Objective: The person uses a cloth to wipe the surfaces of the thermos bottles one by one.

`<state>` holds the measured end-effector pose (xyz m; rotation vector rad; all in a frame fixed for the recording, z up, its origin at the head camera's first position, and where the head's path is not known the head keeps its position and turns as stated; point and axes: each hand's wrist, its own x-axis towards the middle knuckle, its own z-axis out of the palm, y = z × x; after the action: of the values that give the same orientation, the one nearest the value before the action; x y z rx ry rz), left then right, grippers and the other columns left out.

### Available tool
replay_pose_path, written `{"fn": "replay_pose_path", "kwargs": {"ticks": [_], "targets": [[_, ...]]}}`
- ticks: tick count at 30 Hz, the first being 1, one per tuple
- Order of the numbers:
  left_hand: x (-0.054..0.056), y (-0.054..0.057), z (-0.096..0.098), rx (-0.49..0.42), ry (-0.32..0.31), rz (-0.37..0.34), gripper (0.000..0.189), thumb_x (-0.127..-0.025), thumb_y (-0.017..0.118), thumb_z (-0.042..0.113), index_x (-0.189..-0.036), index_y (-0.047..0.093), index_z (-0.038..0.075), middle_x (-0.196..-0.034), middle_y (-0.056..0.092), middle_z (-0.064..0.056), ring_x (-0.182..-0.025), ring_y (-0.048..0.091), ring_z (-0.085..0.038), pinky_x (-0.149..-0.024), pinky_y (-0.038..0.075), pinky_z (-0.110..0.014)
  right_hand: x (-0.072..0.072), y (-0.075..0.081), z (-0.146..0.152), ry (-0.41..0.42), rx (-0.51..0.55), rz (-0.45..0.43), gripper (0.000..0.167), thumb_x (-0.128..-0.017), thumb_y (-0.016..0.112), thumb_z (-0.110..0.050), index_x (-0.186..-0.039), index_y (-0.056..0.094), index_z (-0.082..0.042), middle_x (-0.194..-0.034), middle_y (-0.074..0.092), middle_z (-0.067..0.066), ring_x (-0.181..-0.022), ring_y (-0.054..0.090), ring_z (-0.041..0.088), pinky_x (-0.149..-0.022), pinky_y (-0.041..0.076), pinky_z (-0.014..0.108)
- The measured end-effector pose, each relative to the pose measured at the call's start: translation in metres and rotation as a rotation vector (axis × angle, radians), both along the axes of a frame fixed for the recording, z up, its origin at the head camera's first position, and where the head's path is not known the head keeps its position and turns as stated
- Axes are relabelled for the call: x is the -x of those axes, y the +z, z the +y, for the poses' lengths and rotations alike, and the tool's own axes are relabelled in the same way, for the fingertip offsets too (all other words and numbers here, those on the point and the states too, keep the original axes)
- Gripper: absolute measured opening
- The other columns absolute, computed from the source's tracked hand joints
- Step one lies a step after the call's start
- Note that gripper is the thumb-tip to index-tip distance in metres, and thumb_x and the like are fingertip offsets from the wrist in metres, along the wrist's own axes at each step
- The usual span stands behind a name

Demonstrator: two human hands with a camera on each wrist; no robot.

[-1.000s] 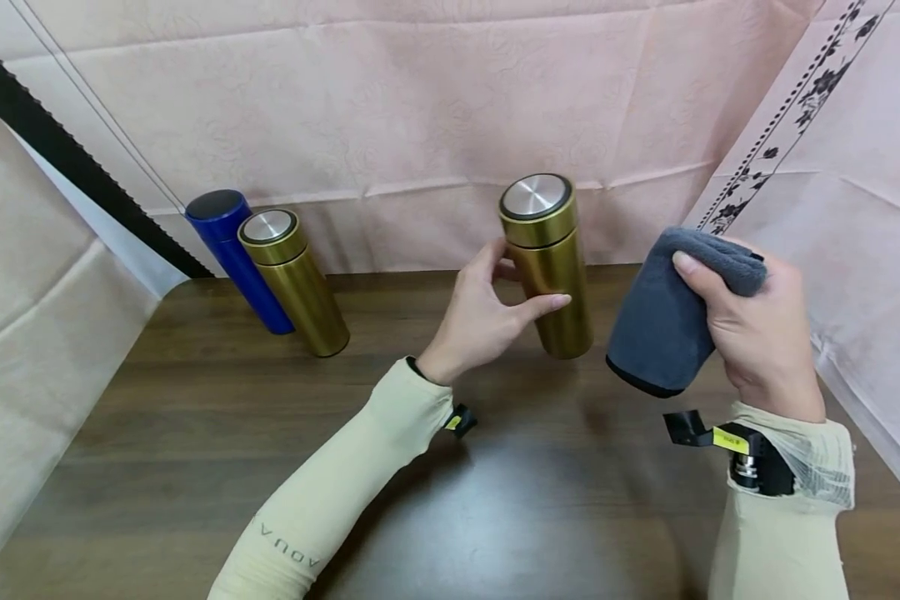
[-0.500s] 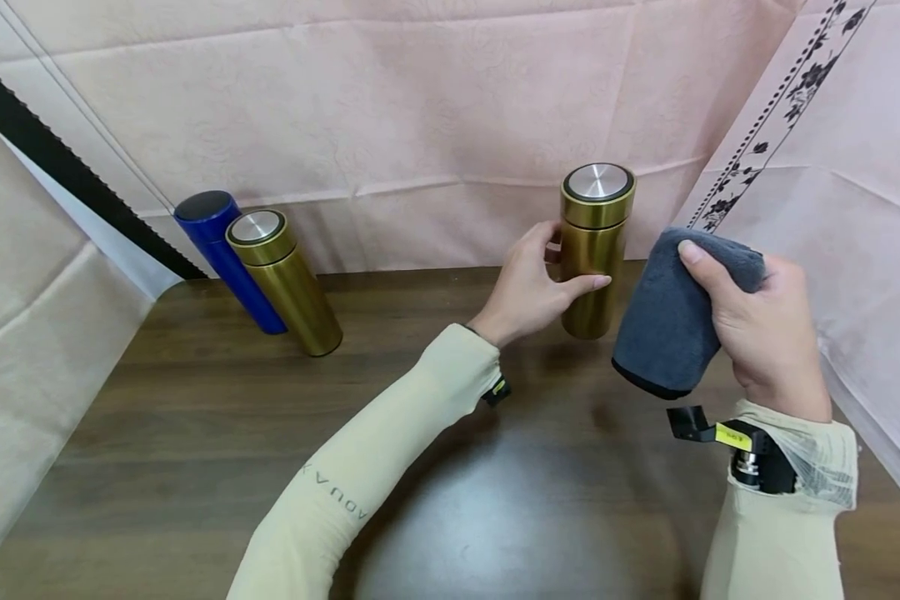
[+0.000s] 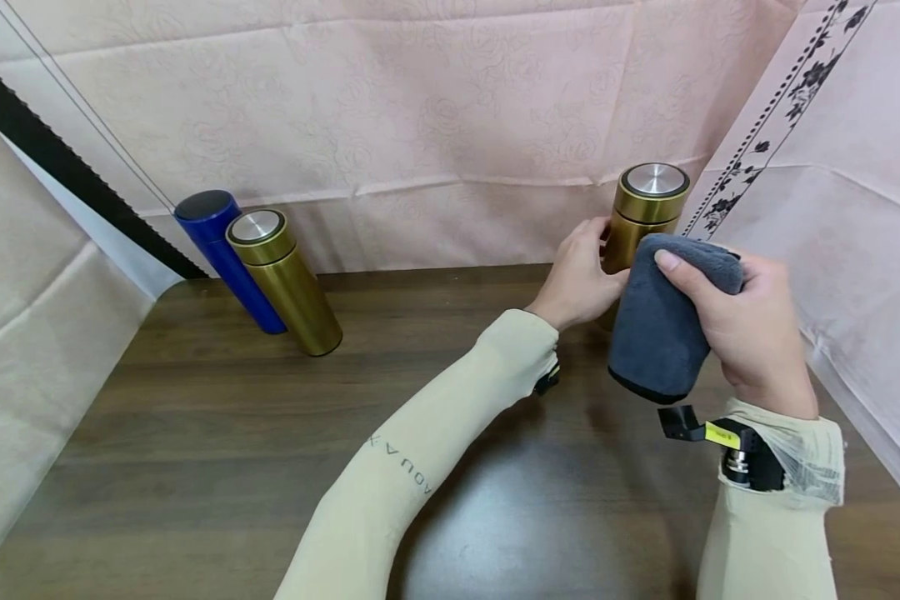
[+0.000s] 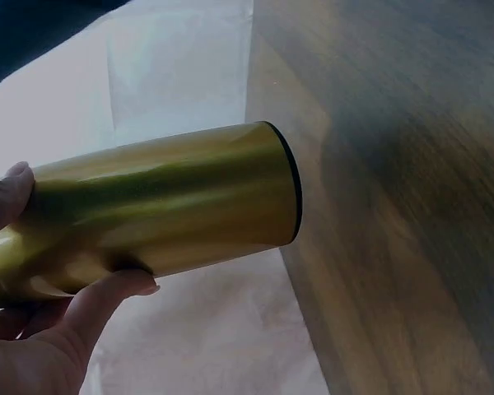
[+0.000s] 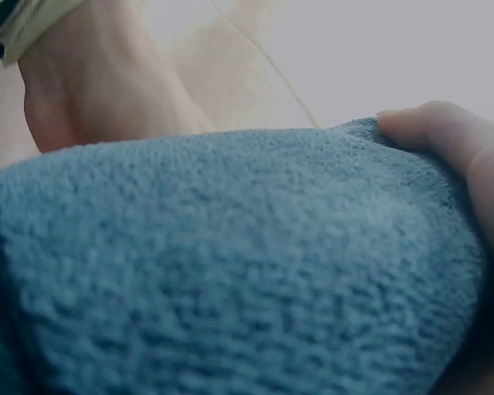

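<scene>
My left hand (image 3: 583, 271) grips a gold thermos bottle (image 3: 648, 204) with a brushed silver lid top, near the back edge of the table. In the left wrist view the gold body (image 4: 173, 197) lies between thumb and fingers, its dark base rim close over the wood. A folded dark grey-blue cloth (image 3: 660, 325) is held in my right hand (image 3: 757, 325), the thumb pressed on its top. From the head, the cloth hides the bottle's lower right part. The cloth's fuzzy surface (image 5: 230, 263) fills most of the right wrist view.
A second gold thermos bottle (image 3: 288, 283) stands at the back left, overlapping a blue bottle (image 3: 228, 258) with a black top. Pale pink fabric (image 3: 420, 125) hangs along the back and right sides of the brown wooden table (image 3: 195, 467).
The left hand has carried the gold thermos bottle to the right, so it is now partly behind the cloth. The right hand with the cloth has shifted only slightly.
</scene>
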<state>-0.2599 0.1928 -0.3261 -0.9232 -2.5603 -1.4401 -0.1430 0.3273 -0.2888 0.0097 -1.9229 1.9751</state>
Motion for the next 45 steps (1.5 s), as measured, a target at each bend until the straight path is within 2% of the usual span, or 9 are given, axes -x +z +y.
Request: {"fn": "replay_pose_path", "kwargs": {"ticks": [9,14,18,28,32,35,40,42,45], "targets": [[0.003,-0.007,0.008,0.085,0.018,0.009,0.062,-0.096,0.069,0.031,-0.148,0.047,0.007,-0.139,0.056,-0.003,-0.128,0.054,-0.012,-0.108,0.043,-0.016,-0.001,-0.001,-0.002,0.018,-0.036,0.014,0.013,-0.089,0.079,-0.011,-0.101,0.079,-0.005,-0.085,0.077,0.000,-0.064,0.072,0.012,-0.058,0.061,0.023],[0.003,-0.016,0.003,0.104,-0.005,-0.016,0.063,-0.097,0.067,0.031,-0.151,0.043,0.007,-0.144,0.053,-0.004,-0.133,0.052,-0.014,-0.111,0.042,-0.018,-0.001,0.000,-0.005,0.047,-0.060,0.016,0.016,-0.089,0.079,-0.009,-0.104,0.077,-0.004,-0.089,0.076,0.001,-0.069,0.071,0.012,-0.061,0.061,0.023],[0.005,-0.021,0.001,0.113,-0.025,0.002,0.063,-0.097,0.067,0.030,-0.151,0.043,0.007,-0.143,0.053,-0.004,-0.132,0.052,-0.013,-0.111,0.042,-0.018,-0.001,0.003,-0.008,0.037,-0.072,0.024,0.016,-0.088,0.080,-0.011,-0.102,0.076,-0.003,-0.086,0.074,0.001,-0.069,0.068,0.011,-0.060,0.059,0.021],[0.005,-0.018,0.007,0.155,-0.040,0.023,0.066,-0.096,0.068,0.031,-0.152,0.041,0.010,-0.144,0.052,-0.003,-0.132,0.052,-0.012,-0.112,0.042,-0.017,-0.005,0.009,-0.005,0.021,-0.062,0.018,0.015,-0.088,0.080,-0.011,-0.102,0.076,-0.006,-0.086,0.074,0.000,-0.069,0.068,0.013,-0.060,0.059,0.022],[0.008,-0.012,0.006,0.204,-0.046,0.025,0.070,-0.095,0.070,0.038,-0.153,0.039,0.012,-0.143,0.052,-0.001,-0.131,0.052,-0.011,-0.112,0.042,-0.018,-0.005,0.011,-0.003,0.026,-0.050,0.029,0.015,-0.088,0.079,-0.010,-0.102,0.077,-0.005,-0.086,0.075,0.000,-0.068,0.069,0.012,-0.060,0.059,0.022],[0.008,-0.004,0.003,0.249,-0.044,0.016,0.081,-0.093,0.073,0.040,-0.157,0.032,0.013,-0.149,0.049,-0.001,-0.135,0.049,-0.011,-0.115,0.040,-0.020,-0.006,0.012,-0.001,0.030,-0.035,0.033,0.016,-0.088,0.079,-0.009,-0.104,0.077,-0.005,-0.086,0.076,0.001,-0.066,0.070,0.011,-0.060,0.060,0.022],[0.000,0.014,-0.014,0.254,-0.017,0.025,0.097,-0.090,0.077,0.043,-0.162,0.019,0.014,-0.159,0.041,-0.002,-0.145,0.040,-0.014,-0.120,0.037,-0.025,-0.011,0.010,0.004,0.033,-0.029,0.020,0.024,-0.088,0.080,-0.009,-0.110,0.076,-0.002,-0.090,0.077,0.003,-0.067,0.074,0.013,-0.061,0.062,0.024],[-0.006,0.022,-0.026,0.199,-0.003,0.094,0.091,-0.091,0.076,0.042,-0.159,0.025,0.013,-0.154,0.045,-0.003,-0.143,0.043,-0.015,-0.119,0.037,-0.026,-0.012,0.009,0.006,0.026,-0.031,0.011,0.025,-0.088,0.080,-0.009,-0.111,0.076,-0.002,-0.090,0.078,0.002,-0.067,0.074,0.014,-0.061,0.062,0.025],[-0.018,0.032,-0.045,0.057,0.025,0.275,0.069,-0.094,0.074,0.033,-0.151,0.041,0.008,-0.143,0.055,-0.006,-0.133,0.050,-0.019,-0.116,0.038,-0.027,-0.014,0.007,0.009,0.007,-0.025,0.001,0.022,-0.088,0.080,-0.009,-0.108,0.077,-0.003,-0.087,0.078,0.001,-0.066,0.074,0.013,-0.060,0.061,0.024]]}}
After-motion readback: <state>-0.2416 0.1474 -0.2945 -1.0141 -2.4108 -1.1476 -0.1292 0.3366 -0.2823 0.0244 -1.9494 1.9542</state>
